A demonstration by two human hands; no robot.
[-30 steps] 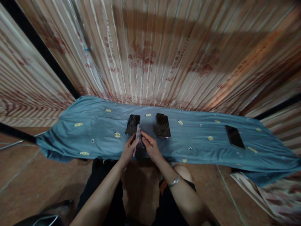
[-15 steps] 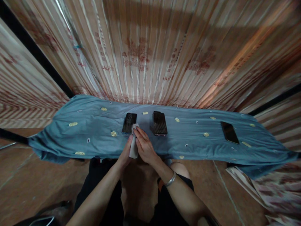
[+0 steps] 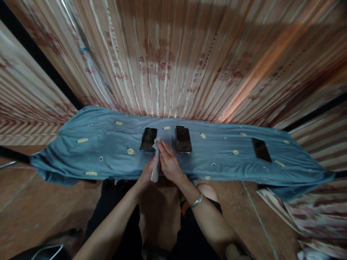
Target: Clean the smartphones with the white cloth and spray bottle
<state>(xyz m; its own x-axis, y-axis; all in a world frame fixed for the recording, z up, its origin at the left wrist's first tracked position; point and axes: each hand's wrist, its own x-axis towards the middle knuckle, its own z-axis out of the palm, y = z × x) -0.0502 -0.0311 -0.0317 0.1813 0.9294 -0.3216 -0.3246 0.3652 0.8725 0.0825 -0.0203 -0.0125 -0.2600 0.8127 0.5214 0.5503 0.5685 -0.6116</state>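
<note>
A pale, narrow cloth or tissue (image 3: 155,169) is held upright between my two hands, over the front part of the blue bedding-like cover. My left hand (image 3: 148,172) grips it from the left side, fingers mostly hidden behind it. My right hand (image 3: 169,162) presses on it from the right, its fingers together. Just beyond the cloth's top lies a dark phone (image 3: 148,138) with a glossy face. To the right of my hands sits a stack of dark phones (image 3: 183,140), one partly under another.
At the right part of the blue cover (image 3: 222,155) lies another dark phone (image 3: 261,150). A pleated patterned curtain (image 3: 162,61) hangs behind. Black poles (image 3: 46,65) slant down at both sides. My legs are below the front edge.
The cloth has turned narrower to the view, and its top now stands out loosely past my fingers. My right hand has shifted slightly on it. The view has moved a little.
</note>
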